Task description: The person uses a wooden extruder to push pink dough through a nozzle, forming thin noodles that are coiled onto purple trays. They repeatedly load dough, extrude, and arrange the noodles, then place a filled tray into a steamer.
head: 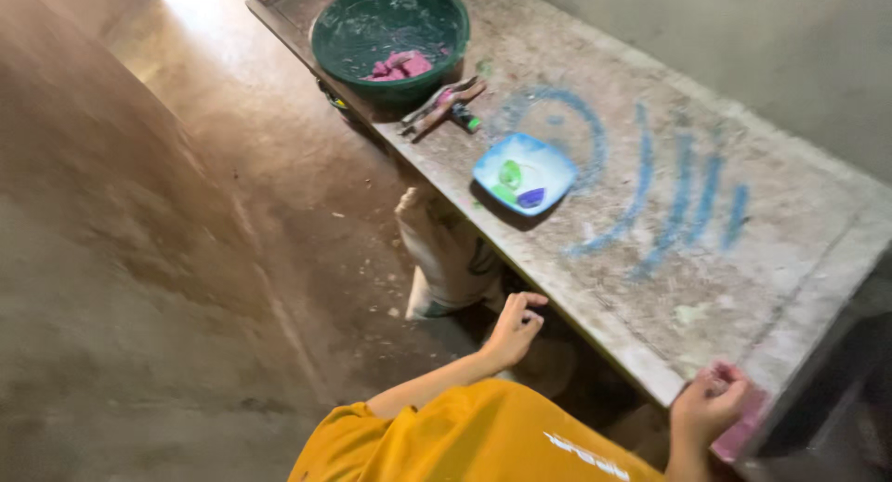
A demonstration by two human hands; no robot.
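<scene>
**Loose hold at the counter's near corner, wet colour further along**

From my remote seat, nearest to me is the yellow shirt (483, 435), then the right hand (708, 406) at the near corner of the counter (790, 222). Its grip is curled shut around something small at the edge, with a pink patch (741, 433) just below it; what it pinches is too blurred for me to tell. The left hand (514, 326) hangs below the counter's front edge, fingers loosely bent and holding nothing, just above a pale sack (446, 259) that leans on the floor (186, 259) under the counter

Further along the counter from that corner lie blue chalky streaks (669, 203), and past them a small blue dish (523, 172) with green and purple blobs sits close to the front edge. I judge that dish the main risk: a knock to the counter or a careless reach could tip it off onto the sack or floor, and a sleeve dragged over the streaks would smear

Beyond the dish lie some stained tools (444, 105), touching the green basin (390, 38) that holds pink lumps (401, 66). The basin overhangs the front edge slightly, I think, so a push could send it down
</scene>
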